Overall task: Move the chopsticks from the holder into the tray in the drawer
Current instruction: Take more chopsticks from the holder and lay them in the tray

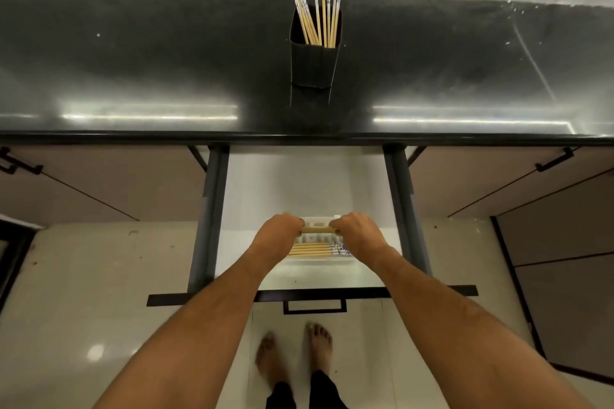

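A black square holder (314, 65) stands on the dark countertop (133, 76), with several wooden chopsticks (319, 10) with blue-and-white tops sticking up from it. Below, the drawer (249, 183) is pulled out, and a white tray (319, 221) lies in it. Several chopsticks (312, 249) lie flat in the tray's near compartment. My left hand (277, 236) and my right hand (358, 234) hold the two ends of a bundle of chopsticks (317, 229) horizontally, just above the tray.
Closed cabinet doors with black handles (20, 166) flank the drawer on both sides. The drawer front with its black handle (314, 305) juts toward me. My bare feet (295, 355) stand on the pale floor beneath it. A marble wall rises behind the counter.
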Demonstrator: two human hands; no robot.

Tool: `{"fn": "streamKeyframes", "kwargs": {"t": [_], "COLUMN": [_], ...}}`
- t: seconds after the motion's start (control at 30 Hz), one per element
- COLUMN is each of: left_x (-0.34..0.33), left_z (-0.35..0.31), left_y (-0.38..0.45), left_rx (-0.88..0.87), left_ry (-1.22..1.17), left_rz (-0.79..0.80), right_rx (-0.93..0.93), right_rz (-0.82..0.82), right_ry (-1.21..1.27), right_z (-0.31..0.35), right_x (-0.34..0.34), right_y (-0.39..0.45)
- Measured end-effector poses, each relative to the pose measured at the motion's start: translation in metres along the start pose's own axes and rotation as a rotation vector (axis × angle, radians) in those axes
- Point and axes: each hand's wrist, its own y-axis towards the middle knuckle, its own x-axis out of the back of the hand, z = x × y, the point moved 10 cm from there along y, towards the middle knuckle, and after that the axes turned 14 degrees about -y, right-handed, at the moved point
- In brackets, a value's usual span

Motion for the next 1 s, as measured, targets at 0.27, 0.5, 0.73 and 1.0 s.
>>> {"fn": "streamKeyframes", "kwargs": {"t": [0.27, 0.5, 0.73, 1.0], "left_x": [-0.037, -0.045, -0.049, -0.042], "left_z": [0.023, 0.031, 0.028, 0.032], "left_y": [0.005, 0.015, 0.024, 0.013], "left_rx": [0.049, 0.075, 0.055, 0.049], "left_ry": [-0.019, -0.043, -0.022, -0.06], "left_rz": [0.0, -0.049, -0.063, -0.158], "right_rx": [0.04, 0.03, 0.0, -0.029], "right_rz": [-0.056, -0.018, -0.028, -0.088], "right_ry": [-0.003, -0.004, 0.007, -0.017], "right_z": [0.014, 0.013, 0.011, 0.001], "right_x": [-0.027, -0.044, -0.057, -0.055], "right_y": [0.012, 0.026, 0.03, 0.024]}}
